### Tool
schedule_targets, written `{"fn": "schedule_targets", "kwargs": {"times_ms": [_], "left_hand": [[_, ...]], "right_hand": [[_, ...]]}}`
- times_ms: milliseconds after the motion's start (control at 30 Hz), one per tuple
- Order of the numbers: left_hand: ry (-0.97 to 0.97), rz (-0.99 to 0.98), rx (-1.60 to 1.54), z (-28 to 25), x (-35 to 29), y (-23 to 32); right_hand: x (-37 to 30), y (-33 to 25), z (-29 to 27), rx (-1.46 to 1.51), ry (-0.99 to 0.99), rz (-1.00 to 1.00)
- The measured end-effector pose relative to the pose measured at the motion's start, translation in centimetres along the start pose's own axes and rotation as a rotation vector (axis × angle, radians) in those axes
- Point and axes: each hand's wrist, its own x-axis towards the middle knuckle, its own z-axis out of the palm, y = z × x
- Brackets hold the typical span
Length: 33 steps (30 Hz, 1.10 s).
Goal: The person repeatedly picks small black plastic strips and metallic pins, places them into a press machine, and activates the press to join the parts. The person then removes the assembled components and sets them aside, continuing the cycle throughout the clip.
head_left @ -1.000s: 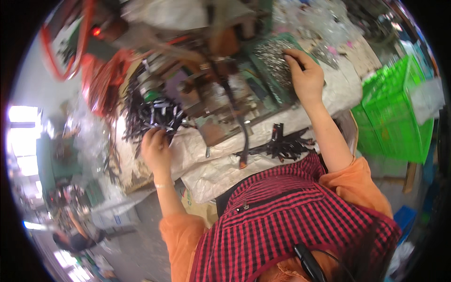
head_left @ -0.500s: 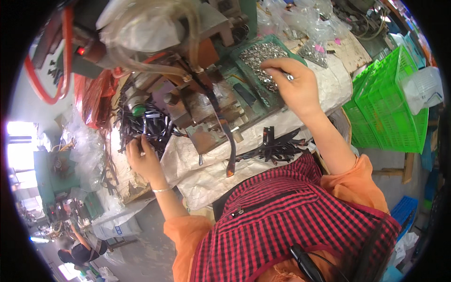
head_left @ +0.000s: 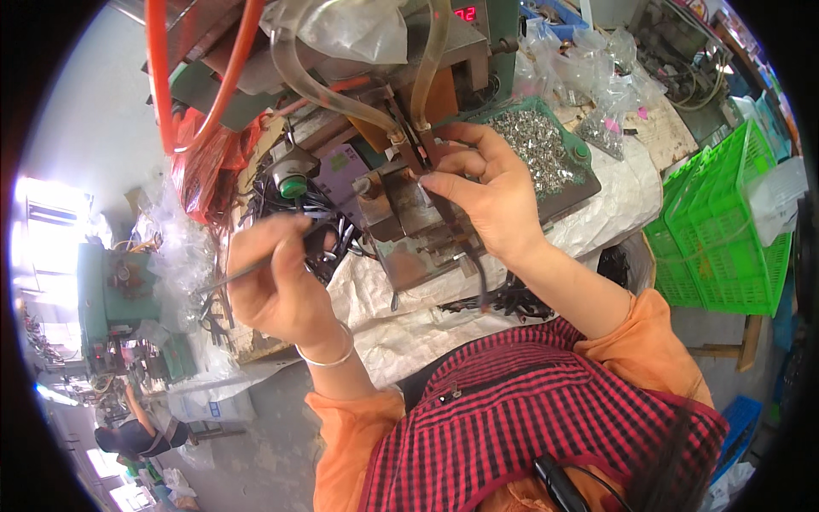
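Observation:
My left hand (head_left: 286,282), blurred by motion, is closed around a thin dark strip that looks like an eyeglass temple (head_left: 237,276). It is above the near left of a pile of similar black temples (head_left: 345,232). My right hand (head_left: 495,192) reaches into the metal fixture (head_left: 401,200) of a bench machine. Its thumb and fingertips pinch close together there; what they hold is too small or hidden to make out. Another dark temple (head_left: 479,271) sticks out of the fixture toward me, passing under the right hand.
A green tray (head_left: 589,183) of small shiny metal parts lies right of the fixture. More temples (head_left: 520,294) rest on the white sheet (head_left: 367,294) in front. Hoses (head_left: 299,72) hang over the machine. A green crate (head_left: 725,222) stands at right. Another person (head_left: 141,435) works far left.
My right hand has moved left from the parts tray to the fixture. My left hand has lifted from beside the temple pile, now with a strip in it. The view has shifted.

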Motion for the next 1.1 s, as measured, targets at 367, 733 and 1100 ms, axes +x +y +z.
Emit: {"fn": "schedule_targets", "kwargs": {"times_ms": [367, 733, 1100], "left_hand": [[-0.209, 0.195, 0.151, 0.3, -2.4, 0.2], [-0.137, 0.056, 0.079, 1.3, -2.4, -0.2], [-0.529, 0.479, 0.456, 5.1, -6.0, -1.1]], "right_hand": [[-2.1, -4.8, 0.7, 0.039, -0.163, 0.212], [3.9, -7.0, -2.8, -0.11, -0.462, 0.368], [2.0, 3.3, -17.1, -1.436, 0.15, -0.557]]}}
